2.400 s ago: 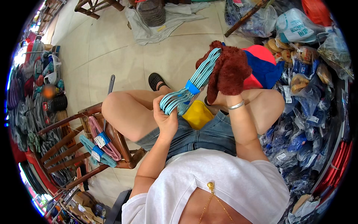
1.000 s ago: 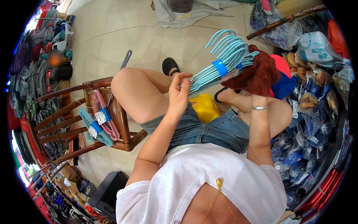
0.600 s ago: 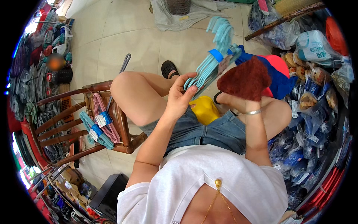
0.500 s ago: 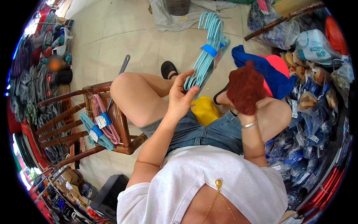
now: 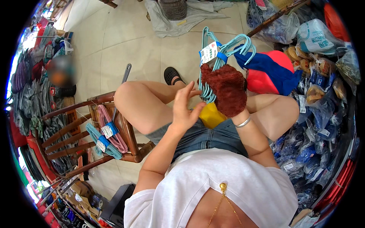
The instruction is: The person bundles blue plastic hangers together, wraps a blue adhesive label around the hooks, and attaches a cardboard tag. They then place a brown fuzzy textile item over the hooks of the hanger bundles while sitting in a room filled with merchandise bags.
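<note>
A bundle of light blue clothes hangers [image 5: 207,89], bound with a blue band and carrying a white label, is upright above my lap with its hooks pointing away from me. My right hand [image 5: 228,89] wears a fluffy dark red-brown mitt and grips the bundle from the right; the fingers inside are hidden. Just left of the hangers' near end is my left hand [image 5: 185,110], its fingers and thumb apart. The fingertips are close to the hangers, and whether they touch I cannot tell. Something yellow [image 5: 213,117] lies between my thighs, partly covered.
On the bamboo chair [image 5: 131,133] at left lie a pink hanger bundle [image 5: 110,125] and a light blue one [image 5: 100,140]. A red and blue cloth item [image 5: 270,72] is beyond my right knee. Bagged goods [image 5: 304,144] pile up at right; a grey sheet [image 5: 156,19] lies on the floor.
The brown-mitted right hand has moved left onto the hangers and taken hold of them. My left hand has loosened its grip. The bundle has turned, showing its label, and its hooks have spread.
</note>
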`<state>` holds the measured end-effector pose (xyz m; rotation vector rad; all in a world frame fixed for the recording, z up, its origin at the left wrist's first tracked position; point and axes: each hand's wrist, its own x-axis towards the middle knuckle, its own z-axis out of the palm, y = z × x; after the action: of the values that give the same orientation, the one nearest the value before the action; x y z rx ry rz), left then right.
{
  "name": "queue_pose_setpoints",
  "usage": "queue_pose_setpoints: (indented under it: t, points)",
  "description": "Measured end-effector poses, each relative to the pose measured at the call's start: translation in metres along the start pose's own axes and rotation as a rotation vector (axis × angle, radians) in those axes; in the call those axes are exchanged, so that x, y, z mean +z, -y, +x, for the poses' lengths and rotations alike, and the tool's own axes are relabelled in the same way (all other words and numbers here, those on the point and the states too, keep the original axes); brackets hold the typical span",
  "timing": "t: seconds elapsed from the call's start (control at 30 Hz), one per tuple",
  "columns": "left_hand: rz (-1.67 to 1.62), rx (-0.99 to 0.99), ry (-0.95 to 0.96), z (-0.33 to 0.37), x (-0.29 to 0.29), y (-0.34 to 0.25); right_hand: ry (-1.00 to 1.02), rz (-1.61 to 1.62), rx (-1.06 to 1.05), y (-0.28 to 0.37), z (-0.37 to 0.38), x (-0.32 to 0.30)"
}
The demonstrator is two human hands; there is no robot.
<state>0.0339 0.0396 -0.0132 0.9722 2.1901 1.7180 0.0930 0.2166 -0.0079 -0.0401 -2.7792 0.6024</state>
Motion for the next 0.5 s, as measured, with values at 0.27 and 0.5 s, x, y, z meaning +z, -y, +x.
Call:
queue_pose_setpoints:
  t: [0.27,0.5]
  points:
    - [0.134,0.204,0.057,0.104,-0.027,-0.01,0.202,-1.502,-0.659,0.022,0.006,-0.029]
    - [-0.484,-0.378,0.556,0.149,-0.043,0.005,-0.116,-1.735,-0.752,-0.014,-0.041,0.02]
